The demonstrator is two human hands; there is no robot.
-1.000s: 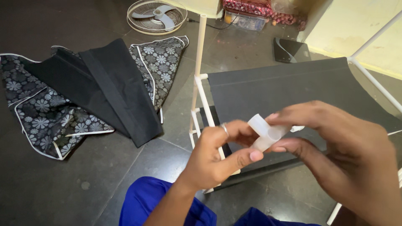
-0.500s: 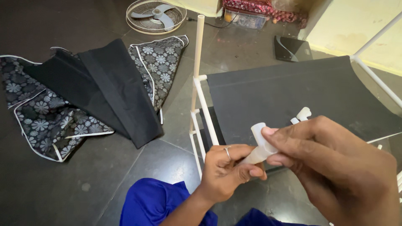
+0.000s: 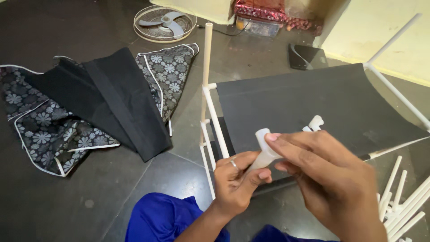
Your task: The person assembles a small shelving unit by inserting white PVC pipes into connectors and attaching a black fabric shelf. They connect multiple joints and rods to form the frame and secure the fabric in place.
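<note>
Lowered since before, both hands, left hand (image 3: 237, 181) and right hand (image 3: 329, 179), clamp the white connector (image 3: 263, 152), with rack (image 3: 210, 112) half-built and loose tubes (image 3: 403, 201) remaining.

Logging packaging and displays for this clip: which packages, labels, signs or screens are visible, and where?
Clear plastic box: top centre, by the wall, rectangular, transparent.
Red patterned bundle: behind the box, possibly a package, unclear.
Flat dark slab: floor, upper right, glossy, maybe a screen.
</note>
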